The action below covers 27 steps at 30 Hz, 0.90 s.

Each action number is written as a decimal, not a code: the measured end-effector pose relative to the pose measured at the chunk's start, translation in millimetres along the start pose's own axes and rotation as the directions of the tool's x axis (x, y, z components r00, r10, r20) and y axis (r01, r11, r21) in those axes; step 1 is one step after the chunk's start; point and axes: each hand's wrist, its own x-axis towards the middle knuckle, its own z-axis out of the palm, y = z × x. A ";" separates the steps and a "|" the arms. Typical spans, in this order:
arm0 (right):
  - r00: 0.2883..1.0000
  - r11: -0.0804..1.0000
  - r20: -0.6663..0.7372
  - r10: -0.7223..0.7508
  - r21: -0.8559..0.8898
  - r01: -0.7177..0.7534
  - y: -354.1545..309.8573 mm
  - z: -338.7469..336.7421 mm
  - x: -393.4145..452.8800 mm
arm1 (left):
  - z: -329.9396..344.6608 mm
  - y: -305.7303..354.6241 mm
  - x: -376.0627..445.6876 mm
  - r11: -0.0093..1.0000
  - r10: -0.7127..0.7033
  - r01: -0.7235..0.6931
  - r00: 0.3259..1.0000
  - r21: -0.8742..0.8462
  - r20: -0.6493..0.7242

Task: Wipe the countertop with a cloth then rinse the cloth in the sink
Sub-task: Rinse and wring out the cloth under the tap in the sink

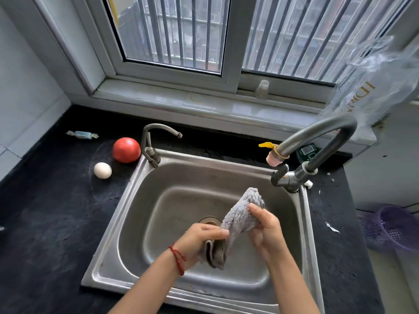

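A grey cloth (240,216) hangs bunched above the basin of the steel sink (158,225), held by both hands. My left hand (199,241), with a red string at the wrist, grips its lower end. My right hand (265,230) clasps its upper part, and the top of the cloth sticks up past the fingers. A large curved tap (317,137) with a pink nozzle stands at the sink's right rear corner; no water shows running from it. The black countertop (52,223) surrounds the sink.
A red tomato (126,150) and a white egg (102,170) lie on the counter left of the sink, with a wrapped sweet (82,134) behind them. A small tap (156,141) stands at the sink's left rear. A purple basket (392,227) and a plastic bag (374,87) are on the right.
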 end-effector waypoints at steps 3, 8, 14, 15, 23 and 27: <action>0.995 0.995 0.101 -0.013 0.104 0.002 -1.2 8.0 -8.7 | -6.3 -1.4 -8.5 0.956 -0.026 0.095 0.970 -0.278 0.240; 0.989 0.994 0.125 -0.081 0.090 0.070 -1.9 18.5 -15.6 | -7.2 4.2 -10.7 0.988 0.149 -0.154 0.967 0.006 0.206; 0.955 0.818 0.182 -0.236 -0.494 0.296 -7.9 26.7 -25.1 | -0.6 12.2 -16.9 0.840 0.432 -0.389 0.901 0.379 -0.032; 0.945 0.754 0.191 -0.265 -0.570 0.326 -7.7 29.4 -26.5 | 0.9 11.8 -17.5 0.829 0.470 -0.402 0.878 0.389 -0.095; 0.803 0.345 0.029 -0.595 -0.893 0.288 9.3 45.4 -41.6 | -4.3 4.0 -18.2 0.787 0.600 -0.322 0.599 0.526 -0.531; 0.857 0.559 0.058 -0.512 -0.735 0.384 6.3 52.9 -46.8 | -12.2 5.0 -14.4 0.793 0.553 -0.324 0.738 0.516 -0.387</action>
